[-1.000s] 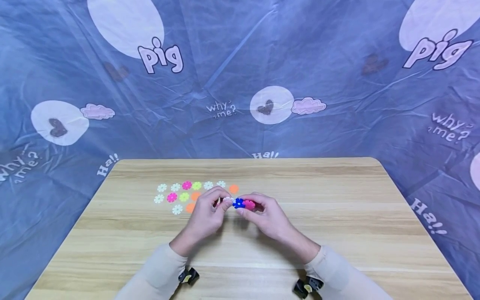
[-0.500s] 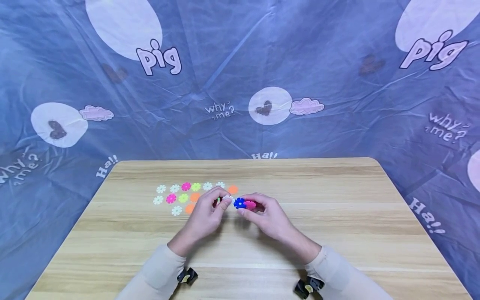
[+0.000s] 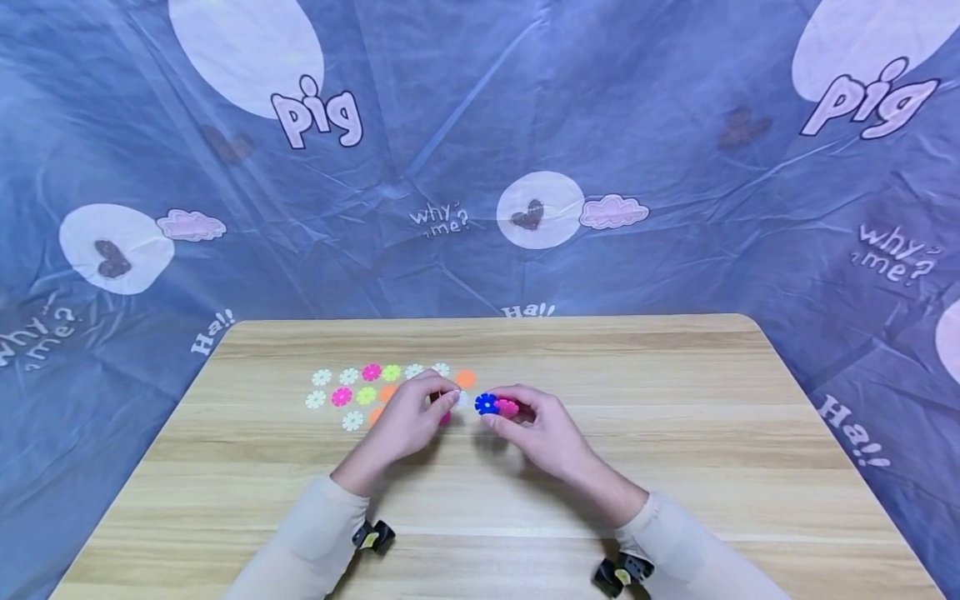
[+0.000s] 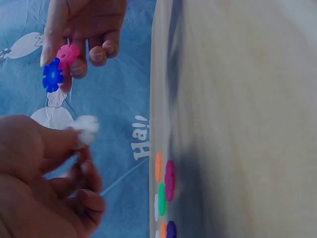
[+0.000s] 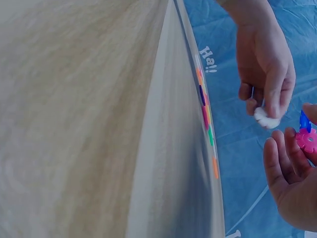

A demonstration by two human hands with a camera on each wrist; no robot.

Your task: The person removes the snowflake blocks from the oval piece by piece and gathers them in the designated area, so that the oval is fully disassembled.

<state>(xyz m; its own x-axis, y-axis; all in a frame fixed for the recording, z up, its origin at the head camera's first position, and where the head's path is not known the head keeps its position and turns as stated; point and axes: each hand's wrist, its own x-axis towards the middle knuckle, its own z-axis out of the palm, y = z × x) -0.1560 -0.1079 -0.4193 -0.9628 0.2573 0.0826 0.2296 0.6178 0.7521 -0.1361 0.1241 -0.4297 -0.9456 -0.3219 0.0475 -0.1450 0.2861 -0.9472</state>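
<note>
Between thumb and finger, my left hand (image 3: pixel 405 421) pinches a white flower-shaped snowflake disc (image 4: pixel 88 130), slightly blurred in the left wrist view. My right hand (image 3: pixel 547 429) holds a pink snowflake disc (image 4: pixel 68 55) by thumb and fingers. A blue snowflake disc (image 3: pixel 487 404) is joined to the pink one and points toward the white disc. A small gap separates the white disc from the blue one. Both hands are raised above the table, facing each other. Below the left hand, a magenta disc (image 3: pixel 445 419) lies partly hidden.
Loose snowflake discs lie in rough rows on the wooden table (image 3: pixel 675 467), left of centre, among them a pink disc (image 3: pixel 342 397), a yellow disc (image 3: pixel 366 395) and an orange disc (image 3: pixel 465 379). Some are behind the left hand. A blue printed cloth (image 3: pixel 465 275) hangs behind the table.
The hands have moved slightly apart. The white disc, which met the blue one at first, is now separated from it. The right hand has shifted a little to the right with the joined pair.
</note>
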